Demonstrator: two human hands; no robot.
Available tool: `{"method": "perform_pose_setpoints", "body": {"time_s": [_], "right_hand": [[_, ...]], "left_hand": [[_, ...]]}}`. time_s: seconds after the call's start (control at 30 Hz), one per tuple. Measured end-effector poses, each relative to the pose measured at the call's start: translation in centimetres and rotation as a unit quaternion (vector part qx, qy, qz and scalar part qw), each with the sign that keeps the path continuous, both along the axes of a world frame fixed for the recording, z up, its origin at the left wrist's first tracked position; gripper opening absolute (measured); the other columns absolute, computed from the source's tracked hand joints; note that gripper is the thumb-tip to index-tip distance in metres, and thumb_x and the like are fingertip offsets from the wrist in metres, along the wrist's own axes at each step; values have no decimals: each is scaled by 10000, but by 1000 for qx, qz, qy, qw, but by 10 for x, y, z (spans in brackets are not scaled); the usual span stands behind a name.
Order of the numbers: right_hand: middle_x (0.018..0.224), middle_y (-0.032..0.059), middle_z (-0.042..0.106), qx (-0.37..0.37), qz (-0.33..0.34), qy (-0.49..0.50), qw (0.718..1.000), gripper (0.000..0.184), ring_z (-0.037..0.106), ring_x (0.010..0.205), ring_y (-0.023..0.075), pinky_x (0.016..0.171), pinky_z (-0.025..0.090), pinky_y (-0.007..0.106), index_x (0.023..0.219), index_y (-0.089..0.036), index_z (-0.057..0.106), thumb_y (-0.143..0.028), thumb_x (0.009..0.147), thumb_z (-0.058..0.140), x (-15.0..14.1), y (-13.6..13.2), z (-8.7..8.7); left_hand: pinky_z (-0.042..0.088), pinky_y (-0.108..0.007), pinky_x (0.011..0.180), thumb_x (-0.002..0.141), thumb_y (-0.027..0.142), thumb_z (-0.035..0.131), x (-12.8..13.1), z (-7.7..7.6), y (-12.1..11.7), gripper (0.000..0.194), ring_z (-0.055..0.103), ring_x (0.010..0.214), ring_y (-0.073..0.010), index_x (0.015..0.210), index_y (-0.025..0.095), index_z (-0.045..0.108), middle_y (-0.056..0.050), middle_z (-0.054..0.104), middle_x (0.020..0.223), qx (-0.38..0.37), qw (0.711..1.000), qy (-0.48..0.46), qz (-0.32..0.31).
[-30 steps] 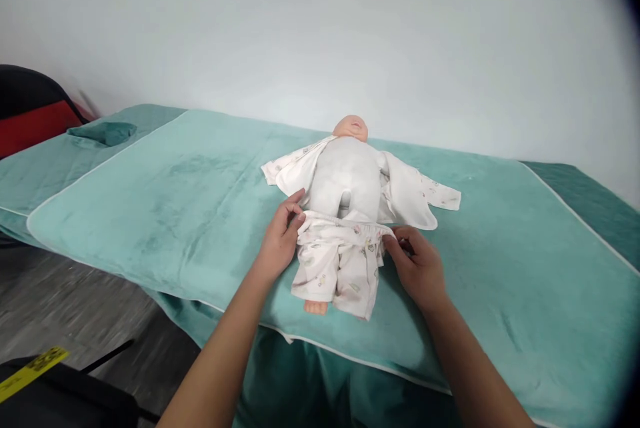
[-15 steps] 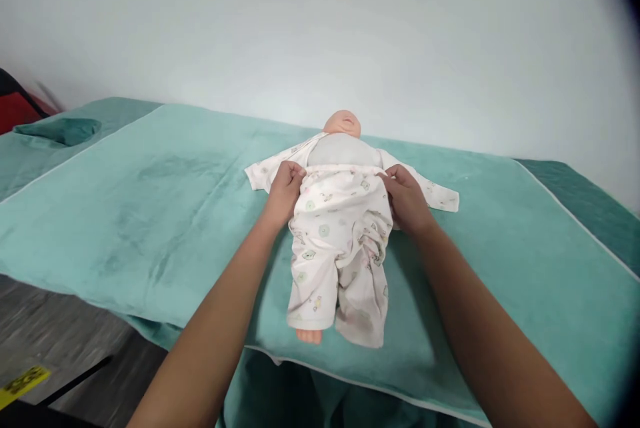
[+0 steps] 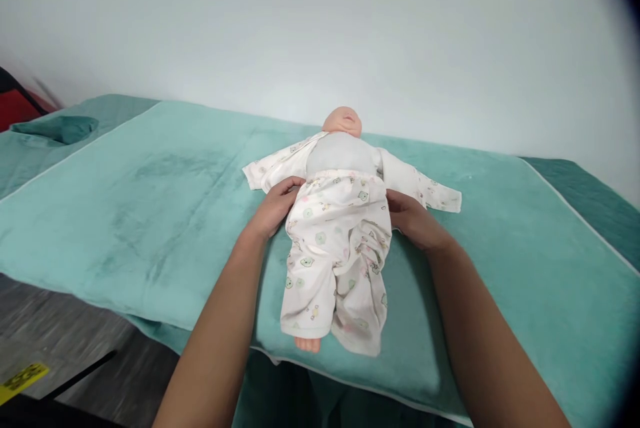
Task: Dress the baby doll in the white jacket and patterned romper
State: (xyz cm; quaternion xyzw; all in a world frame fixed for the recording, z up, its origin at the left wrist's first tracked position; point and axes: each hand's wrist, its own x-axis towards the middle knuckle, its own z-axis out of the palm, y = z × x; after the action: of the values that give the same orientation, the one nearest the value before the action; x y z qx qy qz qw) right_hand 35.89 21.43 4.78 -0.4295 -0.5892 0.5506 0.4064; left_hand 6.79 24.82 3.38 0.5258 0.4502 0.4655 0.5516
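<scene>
A baby doll point(image 3: 342, 153) lies on its back with its head toward the wall. It wears a long-sleeved printed top point(image 3: 400, 175), spread open at the chest, and white patterned trousers point(image 3: 325, 238) pulled up to the waist. My left hand point(image 3: 277, 205) rests against the trousers' left side near the waistband, fingers stretched and loosely apart. On the opposite side my right hand point(image 3: 413, 215) touches the trousers just below the waistband, fingers extended, tips hidden behind the cloth. One foot point(image 3: 307, 345) shows under the left trouser leg; the right leg's end is covered.
A pale green padded cover point(image 3: 165, 215) spreads over the bed or table, its front edge hanging near my body. Behind stands a white wall point(image 3: 320, 35). A dark-rimmed red object point(image 3: 15, 108) sits at far left. Grey floor point(image 3: 45, 315) shows at lower left.
Both hands have let go of the waistband they pinched and slid slightly down and outward along the trousers' sides. The waistband now lies flat across the doll's waist.
</scene>
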Motion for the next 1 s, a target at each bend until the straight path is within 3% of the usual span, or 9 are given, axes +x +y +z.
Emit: {"method": "perform_pose_setpoints", "body": {"time_s": [0.2, 0.43, 0.67, 0.8, 1.0], "right_hand": [[992, 41, 748, -9, -34, -5, 999, 367, 675, 916, 225, 830, 541, 383, 1059, -225, 726, -430, 762, 791, 2, -1, -7], [759, -9, 657, 6, -102, 38, 994, 266, 581, 678, 146, 589, 445, 274, 788, -218, 637, -421, 737, 801, -3, 2, -12], [596, -52, 492, 26, -216, 66, 974, 276, 378, 507, 93, 475, 254, 245, 712, -225, 512, -344, 733, 760, -10, 9, -15], [658, -47, 514, 48, -257, 72, 963, 314, 408, 532, 106, 489, 294, 255, 776, -247, 471, -256, 627, 747, -18, 11, -6], [767, -20, 626, 44, -202, 81, 975, 415, 560, 615, 172, 550, 408, 300, 959, -277, 470, -342, 641, 728, -19, 25, -7]], "left_hand": [[429, -225, 640, 770, 389, 751, -6, 9, -5, 241, 583, 768, -140, 918, 208, 691, -15, 688, 917, -50, 997, -8, -60], [383, -216, 577, 721, 395, 804, -5, 8, -4, 290, 528, 678, -107, 858, 199, 640, 18, 608, 831, -92, 991, -53, -86], [251, -208, 494, 722, 411, 789, 9, 7, -9, 352, 363, 542, -73, 747, 201, 508, 59, 437, 652, -48, 994, -91, -24], [256, -213, 498, 693, 442, 811, 19, 10, -14, 412, 354, 540, -67, 756, 203, 481, 63, 430, 663, -47, 992, -120, 2], [279, -232, 522, 678, 468, 803, 24, 10, -12, 434, 385, 557, -81, 759, 207, 465, 59, 452, 662, -41, 990, -120, 55]]}}
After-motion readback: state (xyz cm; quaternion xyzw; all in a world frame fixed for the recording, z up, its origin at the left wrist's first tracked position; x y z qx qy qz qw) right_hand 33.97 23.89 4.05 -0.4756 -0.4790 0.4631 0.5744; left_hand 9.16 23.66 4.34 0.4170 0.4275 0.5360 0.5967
